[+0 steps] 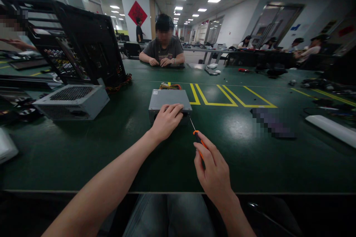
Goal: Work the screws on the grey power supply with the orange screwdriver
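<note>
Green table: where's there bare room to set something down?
Bare: between the left power supply and the middle power supply; also right of your right hand, nearer you than the dark slab. Crowded: around the black case at left, and the cables at far right.

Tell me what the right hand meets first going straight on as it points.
The right hand would probably meet the grey metal box first, near its front right corner; whether the screwdriver touches it is unclear.

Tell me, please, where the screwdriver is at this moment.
In the head view, the screwdriver is just right of centre in the right hand, its tip by the near right corner of the grey box under the left hand.
</note>
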### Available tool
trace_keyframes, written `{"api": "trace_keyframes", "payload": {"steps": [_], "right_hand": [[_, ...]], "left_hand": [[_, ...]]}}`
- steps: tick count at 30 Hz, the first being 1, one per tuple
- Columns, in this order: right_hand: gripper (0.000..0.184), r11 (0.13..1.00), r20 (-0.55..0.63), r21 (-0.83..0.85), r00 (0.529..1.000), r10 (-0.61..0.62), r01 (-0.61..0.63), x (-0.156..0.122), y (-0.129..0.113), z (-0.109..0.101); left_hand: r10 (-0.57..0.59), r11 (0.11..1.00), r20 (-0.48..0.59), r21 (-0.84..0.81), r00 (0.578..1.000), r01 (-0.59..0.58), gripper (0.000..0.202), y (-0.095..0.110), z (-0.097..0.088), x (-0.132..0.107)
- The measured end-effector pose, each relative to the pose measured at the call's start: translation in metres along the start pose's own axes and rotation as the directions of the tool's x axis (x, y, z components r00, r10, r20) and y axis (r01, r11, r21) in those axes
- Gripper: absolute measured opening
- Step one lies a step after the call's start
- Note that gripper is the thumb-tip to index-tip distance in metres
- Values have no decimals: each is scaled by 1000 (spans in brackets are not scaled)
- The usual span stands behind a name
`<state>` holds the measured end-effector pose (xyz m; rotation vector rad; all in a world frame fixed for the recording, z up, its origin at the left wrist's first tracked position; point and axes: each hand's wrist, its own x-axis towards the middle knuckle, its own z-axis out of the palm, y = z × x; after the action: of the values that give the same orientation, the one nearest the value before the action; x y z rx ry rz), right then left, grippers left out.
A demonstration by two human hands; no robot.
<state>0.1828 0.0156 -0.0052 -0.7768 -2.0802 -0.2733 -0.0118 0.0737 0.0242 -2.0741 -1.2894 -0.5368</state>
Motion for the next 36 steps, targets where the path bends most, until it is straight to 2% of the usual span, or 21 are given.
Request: {"api": "trace_keyframes", "payload": {"steps": [9, 14, 17, 20, 24, 27, 32, 36], "right_hand": [[18, 998, 5, -4, 998, 58, -58, 0, 0, -1], [23, 1000, 58, 26, 998, -2, 0, 3, -3, -1], [26, 1000, 7, 14, 1000, -14, 13, 2, -1, 0], [23, 999, -44, -28, 999, 31, -32, 0, 1, 1], [19, 998, -13, -17, 998, 64, -64, 0, 1, 0], [23, 999, 21, 15, 999, 40, -41, 1, -1, 0], [28, 999, -72, -19, 997, 40, -42, 0, 1, 1], [22, 994, -61, -46, 993, 98, -101, -2, 2, 0]], "left_hand": [[-20, 1000, -3, 1, 1000, 20, 18, 3, 1, 1], [-26, 1000, -13, -14, 1000, 26, 17, 3, 2, 2], [-35, 999, -16, -21, 999, 34, 17, 3, 1, 2], [-47, 999, -22, -27, 999, 46, 16, 3, 2, 1], [-55, 998, -23, -40, 998, 54, 17, 3, 3, 1], [-54, 998, -26, -45, 998, 53, 18, 3, 3, 1], [-55, 998, -25, -44, 998, 54, 18, 3, 2, 1], [-59, 997, -22, -48, 998, 58, 16, 3, 3, 1]]}}
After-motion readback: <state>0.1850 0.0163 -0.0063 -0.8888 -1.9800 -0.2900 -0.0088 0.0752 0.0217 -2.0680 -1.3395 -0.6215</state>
